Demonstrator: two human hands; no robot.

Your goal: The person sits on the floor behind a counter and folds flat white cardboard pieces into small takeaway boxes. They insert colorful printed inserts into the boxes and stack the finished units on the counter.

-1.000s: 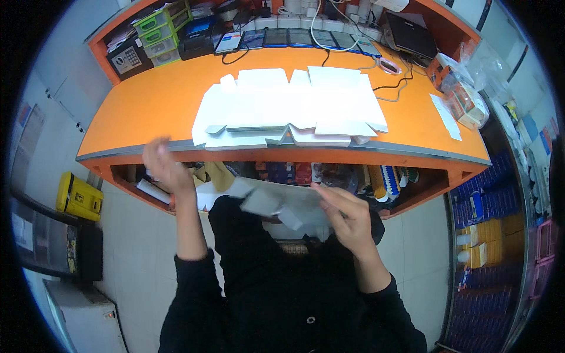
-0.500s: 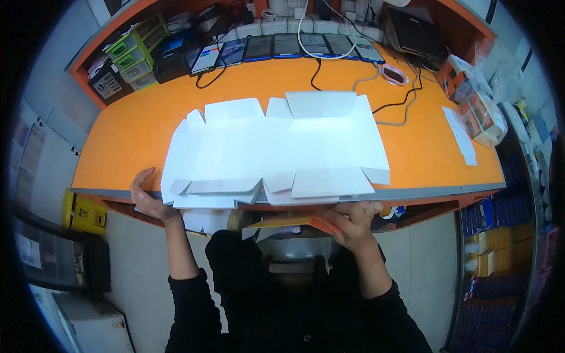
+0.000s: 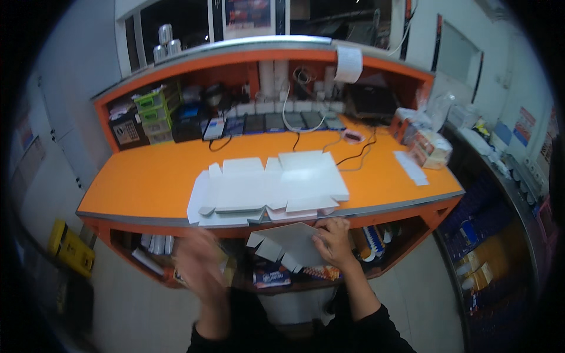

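Observation:
My right hand (image 3: pixel 335 241), at the front edge of the orange desk (image 3: pixel 141 182), is closed on a cardboard box blank (image 3: pixel 294 240). That blank shows its pale inner side, with folded flaps hanging at its lower left. My left hand (image 3: pixel 200 262) is smeared by motion in front of the desk's lower shelf, apart from the blank, and its fingers cannot be made out. Lying flat on the desk is a stack of unfolded white box blanks (image 3: pixel 265 185), with flaps sticking out and its near side at the desk edge.
Several tablets (image 3: pixel 276 122) stand in a row at the back, with cables across the desk. Green drawers (image 3: pixel 154 112) are at the back left; bagged boxes (image 3: pixel 428 147) and a paper strip (image 3: pixel 410 167) lie right. Packages fill the lower shelf (image 3: pixel 271 276).
My view has tilted upward. My left hand has left the desk edge beside the stack and come inward. The blank in my right hand has turned to show its pale inner side.

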